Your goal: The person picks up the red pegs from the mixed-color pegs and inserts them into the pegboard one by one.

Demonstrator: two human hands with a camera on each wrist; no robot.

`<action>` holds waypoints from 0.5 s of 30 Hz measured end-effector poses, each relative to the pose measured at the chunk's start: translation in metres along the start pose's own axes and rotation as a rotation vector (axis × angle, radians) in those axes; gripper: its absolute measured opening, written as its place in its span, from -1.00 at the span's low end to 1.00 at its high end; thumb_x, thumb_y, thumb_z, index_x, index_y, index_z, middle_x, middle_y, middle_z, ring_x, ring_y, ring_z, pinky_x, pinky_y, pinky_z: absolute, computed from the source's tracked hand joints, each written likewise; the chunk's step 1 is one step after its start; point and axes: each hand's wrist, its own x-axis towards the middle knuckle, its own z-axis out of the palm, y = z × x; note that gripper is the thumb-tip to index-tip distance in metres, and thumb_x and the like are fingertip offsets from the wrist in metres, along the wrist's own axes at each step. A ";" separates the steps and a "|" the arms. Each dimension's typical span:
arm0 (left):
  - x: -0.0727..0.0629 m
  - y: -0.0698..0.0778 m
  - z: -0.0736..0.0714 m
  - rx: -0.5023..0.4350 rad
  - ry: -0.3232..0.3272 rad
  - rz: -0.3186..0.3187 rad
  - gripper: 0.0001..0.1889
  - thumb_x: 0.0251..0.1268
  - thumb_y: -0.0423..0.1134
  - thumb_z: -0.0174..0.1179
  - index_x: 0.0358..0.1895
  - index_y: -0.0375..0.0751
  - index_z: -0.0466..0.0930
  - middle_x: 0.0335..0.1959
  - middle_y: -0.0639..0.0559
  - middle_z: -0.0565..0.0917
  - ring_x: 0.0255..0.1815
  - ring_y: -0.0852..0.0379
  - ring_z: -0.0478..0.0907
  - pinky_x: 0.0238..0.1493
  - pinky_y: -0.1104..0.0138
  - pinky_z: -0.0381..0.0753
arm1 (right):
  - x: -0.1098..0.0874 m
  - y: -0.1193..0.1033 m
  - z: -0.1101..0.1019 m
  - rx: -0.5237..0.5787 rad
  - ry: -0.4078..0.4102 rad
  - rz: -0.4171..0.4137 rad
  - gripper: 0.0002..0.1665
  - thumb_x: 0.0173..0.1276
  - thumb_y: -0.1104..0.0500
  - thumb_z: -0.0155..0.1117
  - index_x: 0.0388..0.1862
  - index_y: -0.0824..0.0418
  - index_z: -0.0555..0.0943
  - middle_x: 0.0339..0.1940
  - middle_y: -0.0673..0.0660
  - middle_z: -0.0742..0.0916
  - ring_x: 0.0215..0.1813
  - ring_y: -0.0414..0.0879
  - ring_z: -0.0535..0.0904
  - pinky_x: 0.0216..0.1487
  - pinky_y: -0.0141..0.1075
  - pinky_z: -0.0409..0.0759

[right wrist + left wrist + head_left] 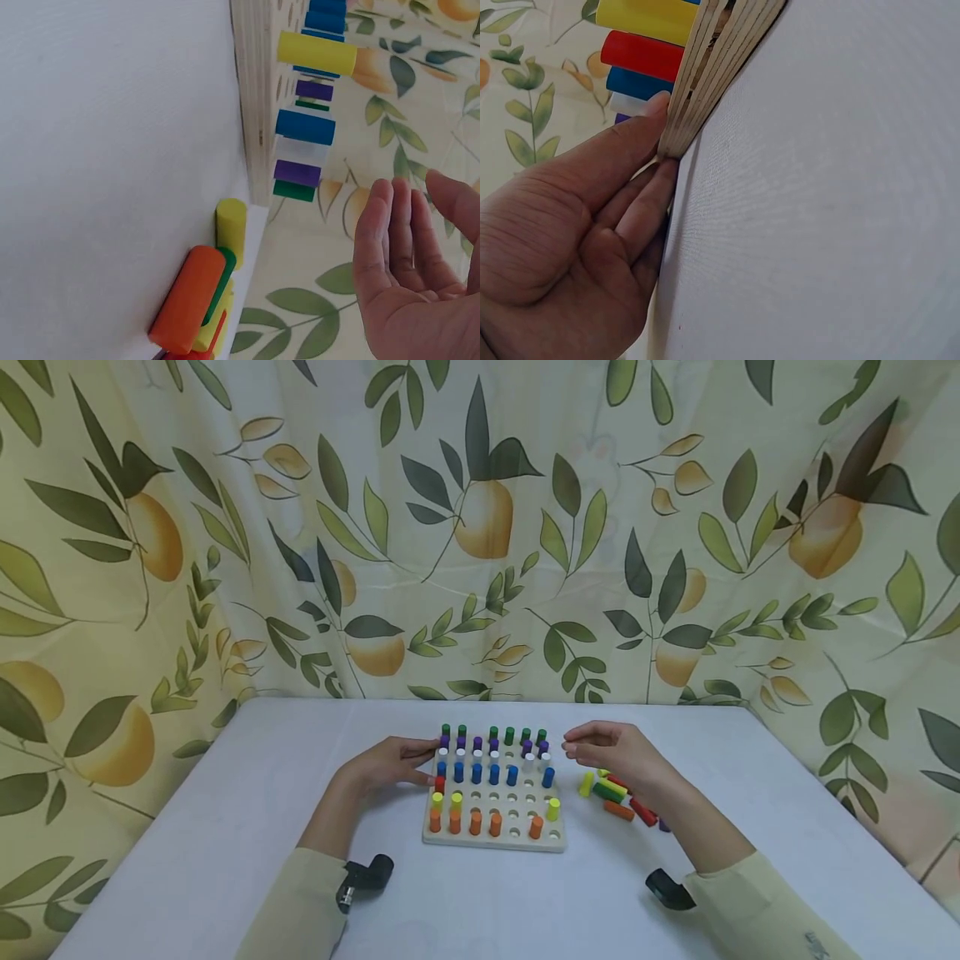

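A pale wooden pegboard (pixel 487 842) lies on the table, with coloured pegs upright in rows. My left hand (pixel 384 762) grips its left edge, the thumb on top by the red peg (pixel 641 55) and the fingers against the side. Green, purple, white and blue pegs (pixel 495 774) fill most of the far rows. Nearer stand one red peg, a few yellow pegs (pixel 553 810) and several orange pegs (pixel 476 822); bare holes show among them. Beyond the board's right side my right hand (pixel 618 752) hovers, fingers loosely bent, with nothing visible in it.
Loose pegs lie in a small pile right of the board, below my right hand: yellow (pixel 587 784), green (pixel 608 792), orange (pixel 618 811), red (pixel 643 812) and purple. The white tabletop (pixel 480 902) ends at a fruit-patterned curtain (pixel 480 610) behind.
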 end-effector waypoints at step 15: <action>0.004 -0.001 0.000 -0.005 -0.016 0.021 -0.24 0.21 -0.39 0.48 0.51 -0.15 0.43 0.44 -0.04 0.49 0.56 -0.03 0.25 0.55 -0.04 0.14 | -0.007 0.014 -0.017 0.005 0.005 -0.001 -0.55 0.55 0.12 0.31 0.27 0.38 0.57 0.22 0.34 0.69 0.25 0.25 0.62 0.29 0.04 0.56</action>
